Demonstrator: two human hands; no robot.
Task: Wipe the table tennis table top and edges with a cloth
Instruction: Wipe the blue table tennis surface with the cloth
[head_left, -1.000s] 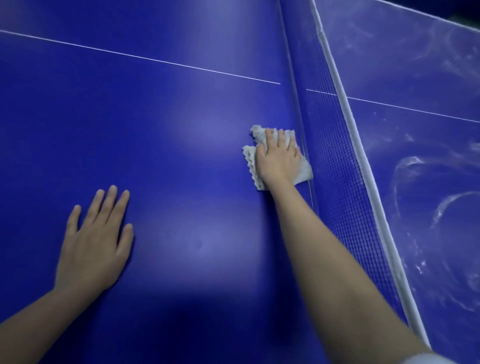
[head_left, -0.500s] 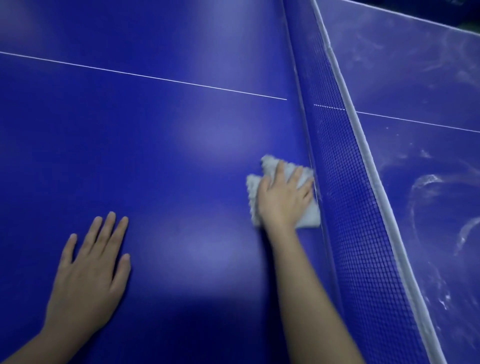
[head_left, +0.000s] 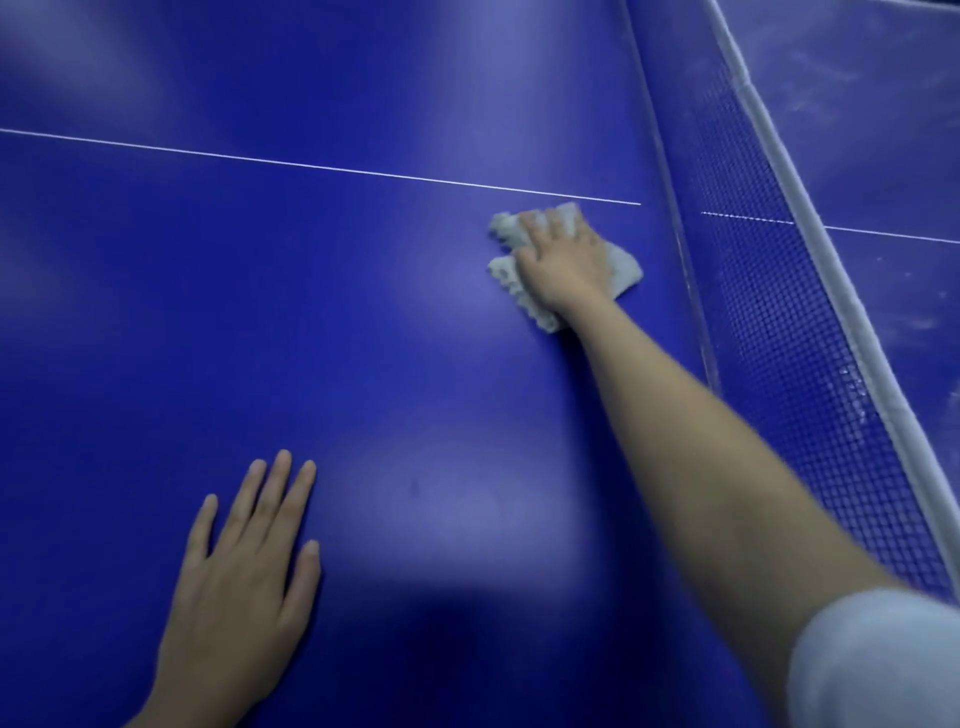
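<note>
Cloth (head_left: 623, 267) is pressed down under the flat, straight-fingered right hand (head_left: 563, 265), near the net (head_left: 779, 312), left hand (head_left: 244, 561) is spread flat on the blue counter (head_left: 260, 286).

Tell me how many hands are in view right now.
2. The left hand lies flat on the near table top; the right hand presses the cloth farther out, close to the net. No other hand shows.

No lettering to read

The glossy blue table tennis counter (head_left: 363, 338) bears only a thin white painted line (head_left: 332, 168) running left to right across its far part. The blue mesh net (head_left: 779, 338) at the right, with its white top band, shows no brand or number.
</note>
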